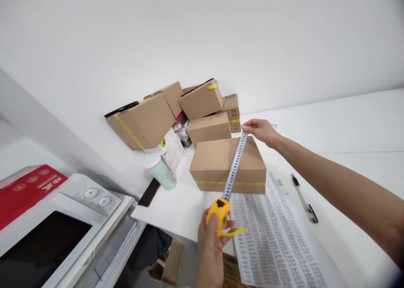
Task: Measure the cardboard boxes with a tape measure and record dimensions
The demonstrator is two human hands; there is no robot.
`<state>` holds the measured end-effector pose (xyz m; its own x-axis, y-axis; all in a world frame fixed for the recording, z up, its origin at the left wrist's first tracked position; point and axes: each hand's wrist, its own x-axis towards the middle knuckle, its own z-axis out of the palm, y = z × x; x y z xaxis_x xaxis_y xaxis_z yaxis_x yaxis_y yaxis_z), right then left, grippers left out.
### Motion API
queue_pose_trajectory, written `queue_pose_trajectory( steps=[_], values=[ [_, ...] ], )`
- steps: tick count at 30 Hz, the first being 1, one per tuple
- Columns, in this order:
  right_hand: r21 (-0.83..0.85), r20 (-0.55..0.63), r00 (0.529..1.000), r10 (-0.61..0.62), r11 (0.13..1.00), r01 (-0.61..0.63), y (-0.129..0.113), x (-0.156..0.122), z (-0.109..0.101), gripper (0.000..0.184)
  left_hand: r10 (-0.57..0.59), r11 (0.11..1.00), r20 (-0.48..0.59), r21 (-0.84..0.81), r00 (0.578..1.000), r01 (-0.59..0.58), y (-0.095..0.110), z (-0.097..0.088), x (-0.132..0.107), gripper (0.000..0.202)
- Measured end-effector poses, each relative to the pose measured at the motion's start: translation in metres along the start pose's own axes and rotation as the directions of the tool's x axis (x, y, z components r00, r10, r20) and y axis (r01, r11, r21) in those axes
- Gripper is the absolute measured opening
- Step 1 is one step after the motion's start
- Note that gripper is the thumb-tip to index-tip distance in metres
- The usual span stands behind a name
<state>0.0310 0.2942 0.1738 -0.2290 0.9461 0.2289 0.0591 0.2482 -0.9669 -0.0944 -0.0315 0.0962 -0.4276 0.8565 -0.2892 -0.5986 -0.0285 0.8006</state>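
My left hand (212, 241) grips the yellow case of a tape measure (218, 214), with a yellow strap hanging from it. From the case the pulled-out blade (234, 168) slants up and away over a closed cardboard box (217, 155) with a yellow tape strip along its front side. The blade's far end is pinched in the fingers of my right hand (260, 130), just beyond the box's back right part. Under and in front of the box lies a large printed sheet (268, 233) covered in rows of small text.
More cardboard boxes (202, 101) are piled against the wall. Left of the box stand a mint-green tumbler (166, 176) and a dark phone-like slab (150, 192). A black-capped pen (304, 199) lies right of the sheet. A microwave (47, 241) fills the lower left, with a red box (30, 191) on it.
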Motion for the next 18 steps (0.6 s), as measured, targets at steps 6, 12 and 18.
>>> queue_pose_trajectory(
  steps=[6,12,18],
  values=[
    [-0.135,0.203,0.979,0.016,0.991,0.012,0.008,0.03,0.044,0.016,-0.099,0.994,0.152,0.049,0.983,0.093,-0.016,0.034,-0.017,0.061],
    [-0.231,0.125,0.99,0.065,0.972,-0.035,0.026,0.048,0.053,0.018,-0.091,0.991,0.098,0.11,0.991,0.081,0.01,0.05,0.001,0.064],
    [-0.406,0.107,0.993,0.051,0.914,-0.003,0.044,0.05,0.056,0.019,-0.109,0.993,0.028,0.051,0.994,0.108,0.022,0.039,0.004,0.067]
  ],
)
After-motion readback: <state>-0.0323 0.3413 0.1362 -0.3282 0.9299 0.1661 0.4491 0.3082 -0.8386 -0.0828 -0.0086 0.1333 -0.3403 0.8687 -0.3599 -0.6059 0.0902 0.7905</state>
